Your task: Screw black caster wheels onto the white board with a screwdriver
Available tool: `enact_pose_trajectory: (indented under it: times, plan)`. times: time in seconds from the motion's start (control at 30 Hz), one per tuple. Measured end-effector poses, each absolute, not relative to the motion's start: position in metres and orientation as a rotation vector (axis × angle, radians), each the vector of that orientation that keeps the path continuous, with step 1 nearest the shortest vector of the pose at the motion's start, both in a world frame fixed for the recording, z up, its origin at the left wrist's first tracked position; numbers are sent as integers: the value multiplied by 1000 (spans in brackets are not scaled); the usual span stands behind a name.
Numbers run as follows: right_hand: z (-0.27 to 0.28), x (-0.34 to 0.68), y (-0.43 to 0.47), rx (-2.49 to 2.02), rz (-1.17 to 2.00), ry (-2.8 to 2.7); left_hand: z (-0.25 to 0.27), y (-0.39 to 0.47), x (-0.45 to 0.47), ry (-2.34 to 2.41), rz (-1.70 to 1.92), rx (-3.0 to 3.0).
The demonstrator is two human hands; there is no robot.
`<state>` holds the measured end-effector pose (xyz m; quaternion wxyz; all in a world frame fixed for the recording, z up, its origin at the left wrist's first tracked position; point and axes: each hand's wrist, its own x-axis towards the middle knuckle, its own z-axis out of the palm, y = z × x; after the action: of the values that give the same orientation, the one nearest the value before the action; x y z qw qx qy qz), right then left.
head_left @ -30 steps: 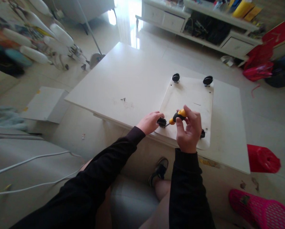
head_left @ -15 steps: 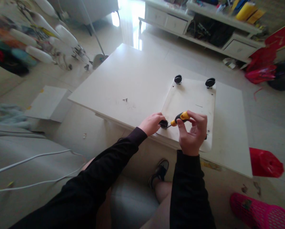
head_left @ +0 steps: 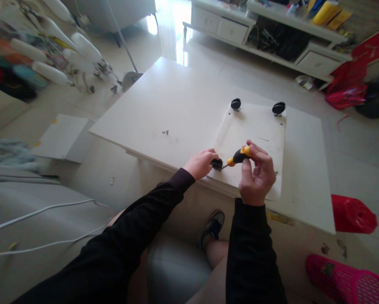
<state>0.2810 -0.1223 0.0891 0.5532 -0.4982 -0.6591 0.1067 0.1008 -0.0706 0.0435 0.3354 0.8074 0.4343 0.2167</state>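
A white panel (head_left: 249, 131) lies on the white table (head_left: 138, 101), with black casters standing up at its corners. My left hand (head_left: 200, 164) is closed around the caster (head_left: 216, 164) at the near left corner. A yellow-and-black screwdriver (head_left: 239, 156) is gripped in my right hand (head_left: 258, 175), tilted, its tip at the base of that same caster. Whether the tip sits in a screw is too small to make out. Two far casters, one at the left (head_left: 235, 104) and one at the right (head_left: 278, 108), are untouched. My right hand hides the near right corner in part.
Small screws (head_left: 165, 132) lie on the table left of the panel. A red bin (head_left: 354, 214) stands by the table's right end, with a pink perforated basket (head_left: 347, 278) nearer me. A white box (head_left: 64, 137) is on the floor at left; a low cabinet (head_left: 221, 25) runs along the back.
The fingers of my right hand have shifted their hold on the screwdriver handle, the index finger now raised higher. My left hand stays on the caster.
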Motion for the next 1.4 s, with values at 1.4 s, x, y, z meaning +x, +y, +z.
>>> enact_pose_trajectory:
  times: [1.4]
  plan:
    - [90, 279, -120, -1147, 180, -1589, 52, -73, 102, 1159, 498, 2157]
